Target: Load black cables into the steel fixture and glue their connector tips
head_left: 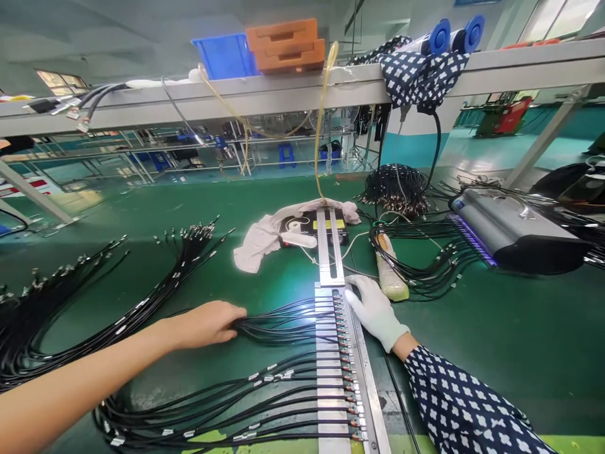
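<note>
My bare left hand [215,323] is closed round a bundle of thin black cables [278,321] left of a long metal fixture [326,372]. The cables fan out from my fingers to the fixture, where their metal connector ends [350,378] sit side by side in a row. My right hand [375,312], in a white glove, rests at the fixture's far right end. Its thumb and forefinger are apart and touch the rail edge; the other fingers are partly hidden. Bright light falls on the cables beside a slotted metal bracket [331,252] at the fixture's far end.
More black cable bundles [174,277] lie on the green table at left. A white cloth [258,246] partly covers a black box [302,224] behind the fixture. At right are a wrapped handle-like object [391,268], coiled cables [397,189] and a grey machine with purple light [520,227].
</note>
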Demonstrator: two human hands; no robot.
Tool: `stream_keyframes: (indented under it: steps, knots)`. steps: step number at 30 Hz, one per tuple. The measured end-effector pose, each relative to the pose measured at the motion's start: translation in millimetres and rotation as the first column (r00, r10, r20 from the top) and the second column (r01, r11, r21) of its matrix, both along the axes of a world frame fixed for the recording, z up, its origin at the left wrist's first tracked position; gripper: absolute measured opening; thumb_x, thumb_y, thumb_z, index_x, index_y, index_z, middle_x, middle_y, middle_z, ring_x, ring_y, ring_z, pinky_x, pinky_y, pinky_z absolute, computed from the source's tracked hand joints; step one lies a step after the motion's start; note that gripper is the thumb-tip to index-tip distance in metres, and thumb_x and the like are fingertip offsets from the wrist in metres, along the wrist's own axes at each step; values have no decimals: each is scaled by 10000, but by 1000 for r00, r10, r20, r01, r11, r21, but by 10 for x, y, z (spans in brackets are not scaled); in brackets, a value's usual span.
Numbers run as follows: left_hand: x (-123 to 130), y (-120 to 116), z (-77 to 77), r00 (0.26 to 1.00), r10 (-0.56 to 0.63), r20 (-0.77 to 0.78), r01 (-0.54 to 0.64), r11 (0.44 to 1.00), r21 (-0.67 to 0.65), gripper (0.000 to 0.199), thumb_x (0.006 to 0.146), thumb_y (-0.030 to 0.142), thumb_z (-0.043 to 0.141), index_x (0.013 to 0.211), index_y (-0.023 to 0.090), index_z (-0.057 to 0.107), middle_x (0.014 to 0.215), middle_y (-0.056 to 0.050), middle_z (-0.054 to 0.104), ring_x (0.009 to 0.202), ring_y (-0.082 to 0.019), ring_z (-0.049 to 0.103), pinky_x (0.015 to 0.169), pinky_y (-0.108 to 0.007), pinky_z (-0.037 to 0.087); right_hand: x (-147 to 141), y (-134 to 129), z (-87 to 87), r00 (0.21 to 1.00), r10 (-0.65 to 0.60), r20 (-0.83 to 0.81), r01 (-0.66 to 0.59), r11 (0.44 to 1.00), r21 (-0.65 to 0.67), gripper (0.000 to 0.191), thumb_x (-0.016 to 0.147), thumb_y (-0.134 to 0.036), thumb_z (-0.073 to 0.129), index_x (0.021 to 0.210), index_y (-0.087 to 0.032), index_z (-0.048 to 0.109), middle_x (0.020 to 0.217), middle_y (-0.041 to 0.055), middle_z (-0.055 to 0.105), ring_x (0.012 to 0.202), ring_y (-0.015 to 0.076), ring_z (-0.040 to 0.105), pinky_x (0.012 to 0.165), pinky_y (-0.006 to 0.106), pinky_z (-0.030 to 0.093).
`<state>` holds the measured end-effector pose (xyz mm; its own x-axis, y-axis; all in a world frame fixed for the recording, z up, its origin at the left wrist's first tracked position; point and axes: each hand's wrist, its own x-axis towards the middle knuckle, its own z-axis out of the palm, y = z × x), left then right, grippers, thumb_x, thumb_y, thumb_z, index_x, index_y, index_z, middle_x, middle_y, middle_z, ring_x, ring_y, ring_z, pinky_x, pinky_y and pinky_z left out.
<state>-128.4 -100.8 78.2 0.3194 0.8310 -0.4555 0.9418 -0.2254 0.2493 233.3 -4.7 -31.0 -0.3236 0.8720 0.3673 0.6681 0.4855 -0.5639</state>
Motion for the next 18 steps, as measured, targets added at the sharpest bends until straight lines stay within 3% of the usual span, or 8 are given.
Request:
stream_keyframes:
  steps: [3, 6, 10, 12, 14, 16, 18]
  knots:
    - [19, 111, 5, 999, 9, 38, -8, 999, -42, 56, 691, 253, 500, 661, 212, 524, 801, -33, 583, 744, -205, 555, 681, -282, 404, -7, -11, 20, 1000, -8, 9, 8, 1000, 1, 274, 951, -297, 462, 1164, -195, 602, 1178, 92, 650, 1140, 274, 560, 1009, 437, 451]
    - [34, 217, 94, 997, 38, 65, -26, 984, -175, 89, 631, 290, 560, 629, 213, 515, 688, 2, 556, 622, -178, 516, 553, -262, 375, -16, -21, 46, 1000, -13, 19, 13, 1000, 4, 268, 946, -282, 474, 1168, -204, 604, 1185, 84, 655, 1137, 269, 565, 1006, 429, 456]
    - [105, 382, 490, 991, 58, 121, -21, 958, -286, 280, 678, 464, 649, 645, 194, 580, 581, 32, 503, 552, -145, 459, 512, -244, 327, -24, -24, 68, 999, -10, 33, 10, 1000, -5, 280, 942, -261, 483, 1195, -222, 597, 1205, 73, 649, 1155, 264, 562, 1017, 418, 448]
    - [180, 445, 732, 982, 69, 178, -23, 969, -247, 375, 783, 546, 577, 708, 182, 623, 654, 21, 539, 633, -145, 481, 578, -234, 351, -27, -22, 69, 999, -13, 37, 13, 1000, -14, 286, 940, -255, 485, 1202, -215, 593, 1218, 80, 644, 1165, 268, 557, 1021, 421, 443]
    - [248, 452, 867, 966, 70, 248, -20, 980, -199, 435, 859, 581, 489, 854, 189, 675, 791, 10, 610, 749, -159, 526, 676, -231, 395, -29, -23, 69, 999, -17, 38, 18, 1000, -19, 286, 943, -253, 483, 1203, -203, 590, 1232, 87, 639, 1170, 269, 553, 1023, 419, 439]
    - [256, 394, 817, 969, 46, 243, 2, 981, -196, 483, 880, 614, 445, 922, 207, 701, 856, 0, 653, 793, -173, 560, 721, -237, 420, -30, -26, 74, 999, -16, 37, 16, 1000, -16, 280, 947, -249, 483, 1201, -200, 589, 1231, 84, 640, 1166, 263, 554, 1023, 409, 438]
    - [164, 306, 604, 993, 16, 114, 11, 973, -231, 498, 845, 648, 475, 789, 209, 704, 746, -17, 655, 701, -177, 573, 653, -248, 425, -31, -30, 86, 999, -12, 37, 12, 1000, -10, 270, 945, -246, 491, 1192, -205, 592, 1207, 73, 651, 1145, 254, 563, 1012, 397, 444]
